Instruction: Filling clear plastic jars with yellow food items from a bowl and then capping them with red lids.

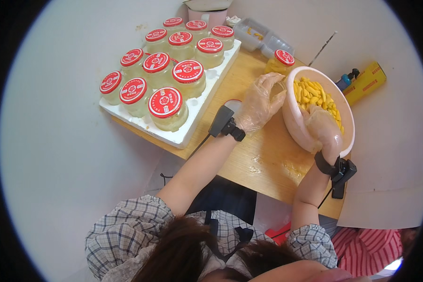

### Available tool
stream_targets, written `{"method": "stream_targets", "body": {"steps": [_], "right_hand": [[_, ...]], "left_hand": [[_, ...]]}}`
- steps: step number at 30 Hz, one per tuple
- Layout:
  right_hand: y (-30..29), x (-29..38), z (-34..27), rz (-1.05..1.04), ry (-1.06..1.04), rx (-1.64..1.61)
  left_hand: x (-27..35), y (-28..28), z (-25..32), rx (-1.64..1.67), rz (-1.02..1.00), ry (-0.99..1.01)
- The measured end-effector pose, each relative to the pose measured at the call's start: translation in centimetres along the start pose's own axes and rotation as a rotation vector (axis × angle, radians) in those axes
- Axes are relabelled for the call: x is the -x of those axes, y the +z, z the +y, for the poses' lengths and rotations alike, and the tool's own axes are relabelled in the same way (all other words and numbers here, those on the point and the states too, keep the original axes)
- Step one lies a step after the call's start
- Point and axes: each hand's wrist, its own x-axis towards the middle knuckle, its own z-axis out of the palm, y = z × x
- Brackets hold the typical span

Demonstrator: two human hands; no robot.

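My left hand (pixel 260 102), in a clear plastic glove, curls around what looks like the round mouth of an open glass jar (pixel 277 90); most of the jar is hidden. My right hand (pixel 322 127), gloved the same way, reaches over the near rim into a pale pink plastic basin (pixel 289 125). Its fingers touch yellow finger-shaped food pieces (pixel 310 91) heaped inside, and the fingertips are partly hidden. Behind the left hand stands a jar of yellow pieces (pixel 280 62) with a red lid. A loose lid (pixel 233 103) lies partly covered by the left wrist.
A white foam tray (pixel 193 125) at left carries several red-lidded jars (pixel 167 109) of pale contents. Clear plastic boxes (pixel 250 33) and a pink pot (pixel 208 16) stand at the back. A yellow box (pixel 368 81) is beyond the basin. A person in red stripes (pixel 370 250) is at lower right.
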Motion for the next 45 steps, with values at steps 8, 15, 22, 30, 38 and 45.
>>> {"method": "stream_targets", "body": {"steps": [8,15,22,30,38,45], "right_hand": [[-0.3,-0.2,-0.1,-0.017,-0.027,-0.003],[-0.4,-0.2,-0.7,-0.034,-0.019,-0.034],[0.3,-0.8,0.5,0.016,-0.087,-0.073],[0.2,-0.4,0.5,0.025,-0.14,-0.046],[0.5,-0.4,1.4,-0.048,-0.127,0.03],[1.4,-1.0,2.8,-0.064,-0.147,0.09]], "left_hand": [[-0.1,0.1,0.1,0.001,-0.001,0.012],[0.0,-0.1,0.0,0.002,-0.003,0.009],[0.0,0.2,0.0,-0.002,0.013,0.008],[0.1,0.1,-0.1,0.008,-0.002,-0.02],[0.1,0.3,-0.1,-0.005,0.013,0.0],[0.0,0.2,-0.2,-0.009,0.008,0.004]]}}
